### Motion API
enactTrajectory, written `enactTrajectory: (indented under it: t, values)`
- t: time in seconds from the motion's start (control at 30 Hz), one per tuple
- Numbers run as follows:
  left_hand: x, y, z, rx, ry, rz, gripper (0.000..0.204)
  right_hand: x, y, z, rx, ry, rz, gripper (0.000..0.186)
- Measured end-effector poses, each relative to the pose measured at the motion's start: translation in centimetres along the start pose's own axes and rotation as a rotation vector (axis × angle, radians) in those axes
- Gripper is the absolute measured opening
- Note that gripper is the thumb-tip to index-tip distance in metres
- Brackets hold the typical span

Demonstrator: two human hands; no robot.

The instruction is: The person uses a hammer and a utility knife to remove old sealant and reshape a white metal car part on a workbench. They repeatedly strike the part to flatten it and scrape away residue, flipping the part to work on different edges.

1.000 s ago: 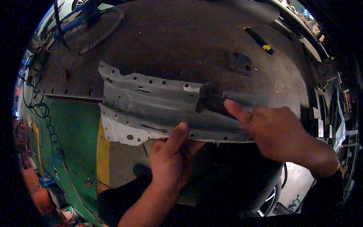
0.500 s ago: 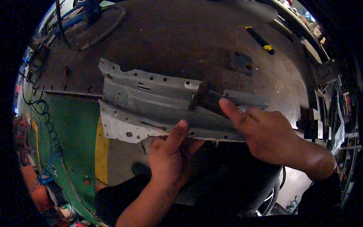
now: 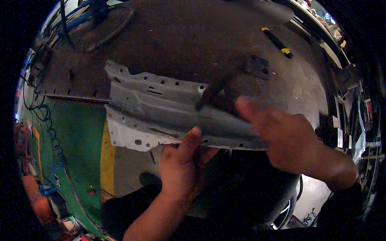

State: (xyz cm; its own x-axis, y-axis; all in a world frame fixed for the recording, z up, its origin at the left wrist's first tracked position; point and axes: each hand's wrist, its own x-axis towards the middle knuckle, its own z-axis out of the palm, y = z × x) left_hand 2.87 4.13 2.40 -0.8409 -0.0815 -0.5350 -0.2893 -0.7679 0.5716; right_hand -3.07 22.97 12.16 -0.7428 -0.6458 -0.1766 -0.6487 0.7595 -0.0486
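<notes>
A long, grey, pressed sheet-metal panel [image 3: 161, 106] with ridges, slots and bolt holes lies across the near edge of the dark bench. My left hand [image 3: 181, 168] clasps its near edge, thumb on top and fingers underneath. Over the panel's right part, my right hand [image 3: 285, 136] is wrapped round the handle of a dark hammer [image 3: 217, 94], forefinger stretched along it. Motion smears the hammer head, so I cannot tell whether it touches the metal. The panel's right end is partly hidden behind my right hand.
Farther back on the dark metal bench [image 3: 169, 44] lie a black-and-yellow tool handle [image 3: 276, 42] and a small dark block with holes [image 3: 256, 67]. A ribbed hose [image 3: 114, 36] curves at the far left. Coiled cable [image 3: 50, 124] hangs over green floor [image 3: 78, 140].
The hammer and my right hand have shifted slightly, with the hammer head tilted differently and blurred. My left hand and the panel have hardly moved.
</notes>
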Motion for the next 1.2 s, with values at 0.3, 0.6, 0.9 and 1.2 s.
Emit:
enactTrajectory:
  t: [0.3, 0.6, 0.9, 1.2]
  values:
    - [0.3, 0.2, -0.2, -0.005, 0.004, 0.008, 0.034, 1.0, 0.0, 1.2, 0.001, 0.131, -0.126, 0.071]
    - [0.1, 0.6, -0.9, -0.054, -0.016, -0.013, 0.034, 1.8, -0.9, 0.2, -0.102, -0.052, -0.106, 0.074]
    - [-0.2, 0.9, -0.6, -0.011, 0.015, 0.003, 0.036, 2.4, -1.3, 0.0, -0.043, -0.088, -0.070, 0.075]
    - [0.1, 0.3, -0.6, 0.016, 0.039, -0.040, 0.036, 0.9, 0.5, 0.7, 0.037, -0.068, -0.006, 0.066]
